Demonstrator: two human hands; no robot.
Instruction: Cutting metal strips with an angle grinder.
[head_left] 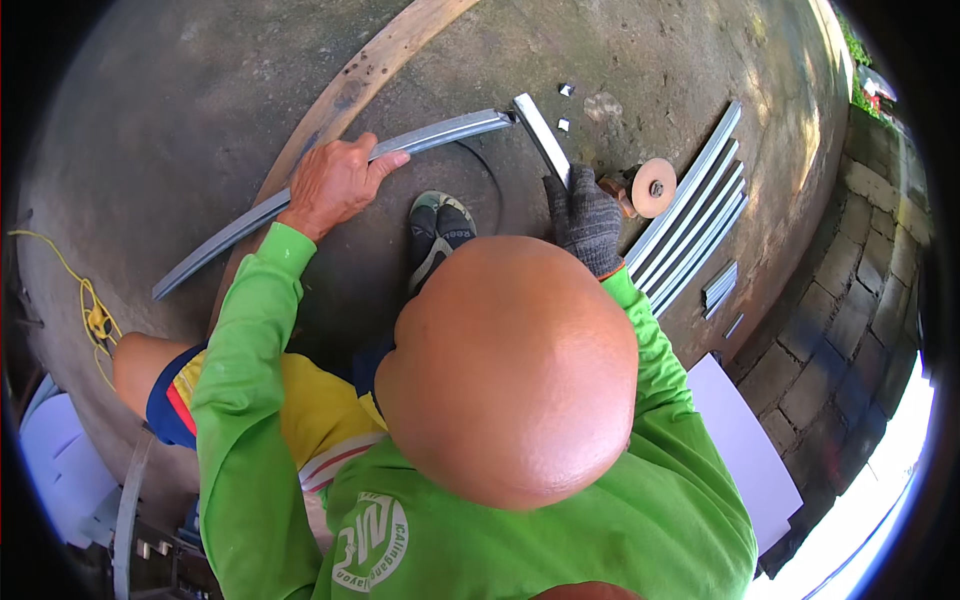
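My bare left hand (330,183) is closed around a long grey metal channel (440,134), with the thumb laid along it. The channel crosses a wooden plank (345,95) on the ground. My right hand (585,222), in a grey knit glove, is closed at the near end of a short metal channel piece (541,138). The far end of that piece comes close to the long channel's right end. Right beside the glove is an angle grinder (655,188) with a pale round disc; the glove hides most of its body.
Several metal channels (690,215) lie side by side at the right, with shorter pieces (720,290) nearer. Two small metal offcuts (567,89) sit ahead. A block wall (850,260) and white panel (740,440) stand right. Yellow cord (95,318) lies left. My shoe (440,228) is between my hands.
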